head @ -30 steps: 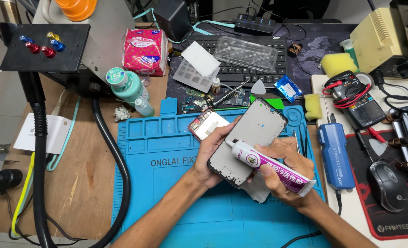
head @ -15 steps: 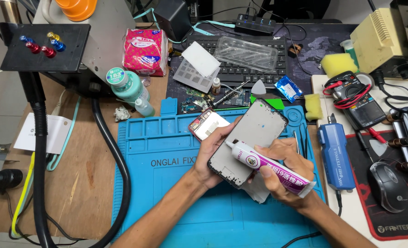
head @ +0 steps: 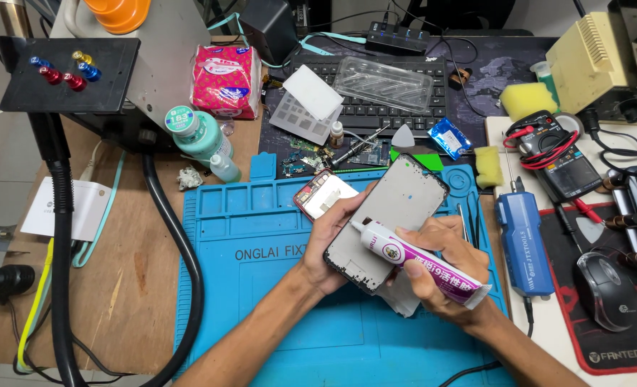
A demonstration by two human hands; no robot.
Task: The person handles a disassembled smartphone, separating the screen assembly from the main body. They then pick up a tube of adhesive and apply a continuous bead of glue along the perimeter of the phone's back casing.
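While the left hand grips the phone frame, the right hand holds the glue tube, nozzle at its edge; gluing looks barely begun

Both forearms are bare from the bottom edge of the view up to the wrists; no sleeves, gloves, watch, or bands show. The left hand and right hand wear no rings. Fingernails are short and unpainted.

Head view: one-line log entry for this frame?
left hand: holds phone frame | right hand: holds glue tube, nozzle at frame's left edge | under: blue mat
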